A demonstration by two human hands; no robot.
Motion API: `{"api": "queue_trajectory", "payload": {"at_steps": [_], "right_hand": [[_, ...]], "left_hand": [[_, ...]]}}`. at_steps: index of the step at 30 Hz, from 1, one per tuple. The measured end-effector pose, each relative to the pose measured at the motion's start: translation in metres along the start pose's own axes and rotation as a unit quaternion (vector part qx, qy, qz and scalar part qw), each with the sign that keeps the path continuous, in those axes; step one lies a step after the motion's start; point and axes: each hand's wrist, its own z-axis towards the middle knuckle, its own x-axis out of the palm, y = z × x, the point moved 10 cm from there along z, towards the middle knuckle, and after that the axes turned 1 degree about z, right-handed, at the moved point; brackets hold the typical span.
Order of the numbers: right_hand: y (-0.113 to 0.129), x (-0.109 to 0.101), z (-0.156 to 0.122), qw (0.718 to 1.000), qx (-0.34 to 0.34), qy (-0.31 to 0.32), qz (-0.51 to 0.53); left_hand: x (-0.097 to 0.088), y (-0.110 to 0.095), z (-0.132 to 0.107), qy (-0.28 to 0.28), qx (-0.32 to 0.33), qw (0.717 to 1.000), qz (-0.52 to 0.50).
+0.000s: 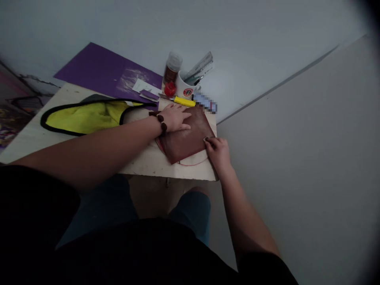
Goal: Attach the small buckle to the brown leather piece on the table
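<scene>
Observed from beside the seated person: the brown sheet point(190, 140) lies at the near right corner of the desk point(142, 162), turned at an angle, one corner pointing toward the person's knees.

Left hand point(175, 118): laid palm-down on the upper left part of the sheet with its fingers extended and close together, pressing it flat. A bead bracelet point(160, 118) sits at the wrist.

Right hand point(219, 151): at the sheet's right corner, fingers curled in and apparently pinching that edge. The light is dim, so the exact grip is not fully clear.

A thin red curved line point(192, 162) shows from under the sheet's near edge. Whether it is drawn on the desk or belongs to something lying beneath cannot be told.

Progress, in my judgement: the work is at the positioning stage. The sheet is down and held, and it shows no cut, fold or mark that I can see. The yellow tool point(184, 102) lies just beyond the sheet, touched by neither hand. The rulers point(202, 67) stand in the mug point(185, 88), with a jar point(172, 67) beside it.

Also noted: a yellow cloth with black edging point(86, 116) lies to the left, and a purple sheet point(101, 71) is at the far side, against the wall.
</scene>
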Motion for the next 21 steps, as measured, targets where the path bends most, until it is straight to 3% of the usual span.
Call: {"api": "queue_trajectory", "payload": {"at_steps": [2,5,7,11,13,17,21], "right_hand": [[0.001,-0.001,0.000,1.000,0.010,-0.010,-0.006],[0.038,0.017,-0.009,0.993,-0.094,0.052,0.058],[0.048,0.023,-0.012,0.987,-0.121,0.080,0.066],[0.011,0.002,-0.001,1.000,-0.006,-0.002,0.001],[0.015,0.005,-0.003,1.000,-0.021,0.009,0.006],[0.046,0.021,-0.014,0.985,-0.139,0.073,0.066],[0.014,0.003,-0.001,0.999,-0.045,0.002,0.014]], "left_hand": [[0.001,0.001,0.000,0.003,-0.002,1.000,0.003],[0.001,0.001,0.001,0.002,-0.002,1.000,0.001],[0.001,0.001,0.001,0.003,-0.002,1.000,-0.001],[0.000,0.000,0.000,0.008,-0.005,1.000,-0.004],[0.000,-0.001,-0.001,0.007,-0.004,1.000,-0.001],[-0.001,-0.001,0.000,-0.001,0.005,1.000,0.008],[0.001,0.000,0.001,0.000,0.001,1.000,0.010]]}}
